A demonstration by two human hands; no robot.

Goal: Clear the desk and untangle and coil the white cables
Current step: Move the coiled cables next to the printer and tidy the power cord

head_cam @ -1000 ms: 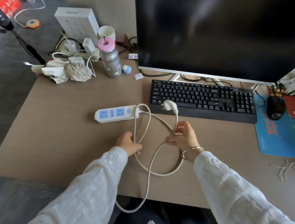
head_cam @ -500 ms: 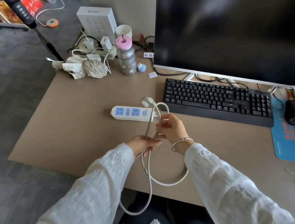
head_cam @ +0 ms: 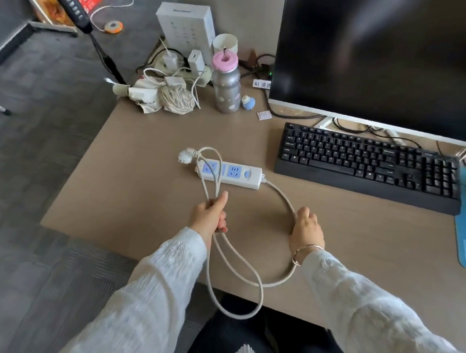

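- The white power strip (head_cam: 230, 174) lies flat on the tan desk (head_cam: 126, 181), just in front of the keyboard's left end, its blue socket faces up.
- Its white cable (head_cam: 285, 199) leaves the strip's right end, arcs toward the desk's near edge, and gathers into loops; one loop hangs past the edge.
- A doubled loop of this cable crosses over the strip's left end, ending at the white plug (head_cam: 185, 154), which rests just beside the strip.
- A tangle of white cables (head_cam: 174, 97) and chargers sits bunched at the desk's far left corner.
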